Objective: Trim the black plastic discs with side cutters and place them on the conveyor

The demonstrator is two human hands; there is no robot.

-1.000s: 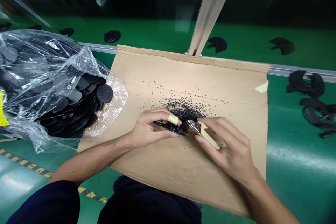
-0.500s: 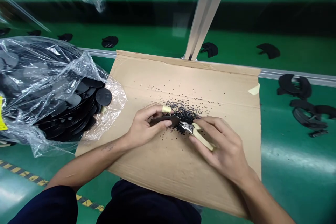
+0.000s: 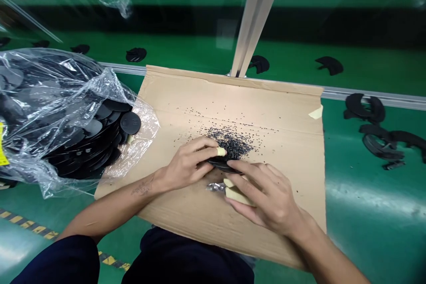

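Note:
My left hand rests on the brown cardboard sheet and grips a black plastic disc, seen edge-on. A cream finger cot covers one fingertip, right beside a heap of black plastic granules. My right hand holds flush cutters with cream handles. Their steel jaws point left, just below the disc. The right fingers lie across the disc's edge, and the hand hides most of the handles.
A clear plastic bag of stacked black discs lies left of the cardboard. Behind, a green belt carries black moulded pieces. An aluminium upright stands at the far edge, and more black pieces lie right.
The cutters have moved from the disc's right end to below it, with the jaws now pointing left. My right hand has shifted down and left, and the disc has moved right.

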